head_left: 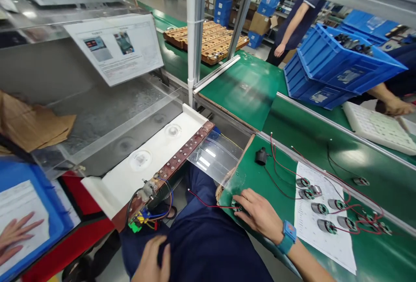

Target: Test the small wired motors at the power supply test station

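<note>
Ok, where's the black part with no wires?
In the head view, the black part sits on the green mat, beyond the right hand, left of the paper.

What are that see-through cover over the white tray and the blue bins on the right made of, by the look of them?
The see-through cover looks like clear acrylic or similar plastic: glossy, with glare and a sharp bent edge. The blue bins look like moulded plastic, matt, with ribbed walls. The white tray under the cover seems smooth plastic, though I cannot be sure.
</note>
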`<action>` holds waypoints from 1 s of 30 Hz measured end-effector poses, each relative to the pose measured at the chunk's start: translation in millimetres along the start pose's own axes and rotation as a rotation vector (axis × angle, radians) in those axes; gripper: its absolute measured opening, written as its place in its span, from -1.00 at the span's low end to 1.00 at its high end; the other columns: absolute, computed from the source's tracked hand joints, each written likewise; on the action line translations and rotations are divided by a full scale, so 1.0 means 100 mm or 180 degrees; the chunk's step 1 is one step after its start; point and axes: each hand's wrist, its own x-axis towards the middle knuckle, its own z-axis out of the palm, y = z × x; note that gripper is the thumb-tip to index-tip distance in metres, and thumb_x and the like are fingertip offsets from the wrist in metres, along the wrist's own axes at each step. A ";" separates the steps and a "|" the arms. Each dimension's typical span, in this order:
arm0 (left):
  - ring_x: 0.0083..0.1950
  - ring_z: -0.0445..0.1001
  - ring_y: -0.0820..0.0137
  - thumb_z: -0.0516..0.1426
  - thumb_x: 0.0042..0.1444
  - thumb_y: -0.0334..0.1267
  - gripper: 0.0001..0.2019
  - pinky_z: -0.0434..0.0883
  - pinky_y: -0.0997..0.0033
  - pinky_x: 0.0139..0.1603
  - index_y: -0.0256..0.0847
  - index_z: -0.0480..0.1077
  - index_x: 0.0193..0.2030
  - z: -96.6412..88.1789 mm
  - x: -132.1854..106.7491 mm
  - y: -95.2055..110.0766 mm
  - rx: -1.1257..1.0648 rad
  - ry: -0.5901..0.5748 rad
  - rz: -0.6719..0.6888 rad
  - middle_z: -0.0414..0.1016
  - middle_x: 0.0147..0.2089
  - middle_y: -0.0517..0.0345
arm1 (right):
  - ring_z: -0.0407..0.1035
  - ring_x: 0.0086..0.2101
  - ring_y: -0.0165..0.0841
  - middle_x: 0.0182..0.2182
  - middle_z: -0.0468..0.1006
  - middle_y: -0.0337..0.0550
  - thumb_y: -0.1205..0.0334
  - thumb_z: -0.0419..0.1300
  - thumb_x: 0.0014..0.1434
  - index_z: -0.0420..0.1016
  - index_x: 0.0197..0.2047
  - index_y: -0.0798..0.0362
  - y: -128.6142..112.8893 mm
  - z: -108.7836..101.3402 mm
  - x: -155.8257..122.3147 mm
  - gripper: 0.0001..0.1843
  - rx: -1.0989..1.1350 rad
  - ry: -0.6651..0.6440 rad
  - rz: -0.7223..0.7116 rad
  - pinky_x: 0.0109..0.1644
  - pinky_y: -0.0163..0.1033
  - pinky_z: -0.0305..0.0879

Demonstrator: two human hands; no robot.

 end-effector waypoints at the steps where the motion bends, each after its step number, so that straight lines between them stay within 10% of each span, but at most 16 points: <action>1: 0.18 0.54 0.15 0.08 0.28 -0.05 -0.68 0.46 0.11 0.23 -0.11 0.47 0.05 0.09 0.13 0.21 -0.0205 -0.0175 0.0085 0.55 0.16 -0.04 | 0.35 -0.22 -0.25 -0.19 0.49 -0.04 0.13 0.09 0.40 0.40 0.11 0.05 0.01 0.00 0.01 -0.71 -0.0018 0.0079 -0.0125 -0.17 -0.15 0.34; 6: 0.54 0.09 0.09 0.18 0.17 -0.24 -0.30 0.09 -0.09 0.53 -0.18 0.14 0.45 0.46 0.77 1.00 -0.1028 -0.1310 0.0436 0.20 0.49 -0.14 | 0.32 -0.28 -0.29 -0.24 0.49 -0.08 0.15 0.11 0.40 0.35 0.15 0.06 -0.07 -0.19 0.18 -0.69 -0.0086 0.0425 -0.0908 -0.22 -0.18 0.35; 10: 0.20 0.47 0.14 0.19 0.11 -0.32 -0.53 0.18 -0.05 0.44 -0.18 0.37 0.20 0.39 0.95 1.11 -0.1507 -0.1674 0.0315 0.60 0.01 -0.02 | 0.31 -0.29 -0.30 -0.25 0.49 -0.09 0.17 0.15 0.38 0.34 0.20 0.06 -0.27 -0.49 0.68 -0.64 -0.0153 0.0701 -0.1533 -0.24 -0.19 0.34; 13: -0.12 0.49 0.27 0.17 0.16 -0.23 -0.71 0.39 0.18 0.08 -0.21 0.39 0.02 0.13 0.92 1.11 -0.2099 -0.1348 -0.0207 0.53 -0.22 0.08 | 0.32 -0.27 -0.28 -0.26 0.48 -0.08 0.14 0.15 0.38 0.40 0.17 0.08 -0.47 -0.57 1.39 -0.65 -0.0124 0.0843 -0.1904 -0.23 -0.18 0.34; 21: -0.25 0.55 0.32 0.20 0.15 0.25 -0.35 0.40 0.28 -0.08 -0.27 0.29 0.11 -0.55 0.95 1.26 -0.4394 -0.0317 -0.1442 0.58 -0.33 0.05 | 0.40 -0.11 -0.24 -0.19 0.54 -0.03 0.10 0.36 0.22 0.58 0.04 0.14 -1.31 0.29 3.47 -0.61 0.0394 0.0314 -0.1499 0.00 -0.19 0.34; 30: -0.18 0.65 0.22 0.32 0.14 0.01 -0.62 0.49 0.25 -0.08 -0.31 0.48 -0.16 -0.68 1.04 1.43 -0.5929 -0.0423 -0.1891 0.66 -0.24 -0.14 | 0.44 -0.08 -0.26 -0.14 0.59 -0.03 0.02 0.30 0.24 0.62 -0.05 0.11 -1.61 0.81 3.77 -0.65 0.0208 -0.0085 -0.0971 -0.03 -0.29 0.28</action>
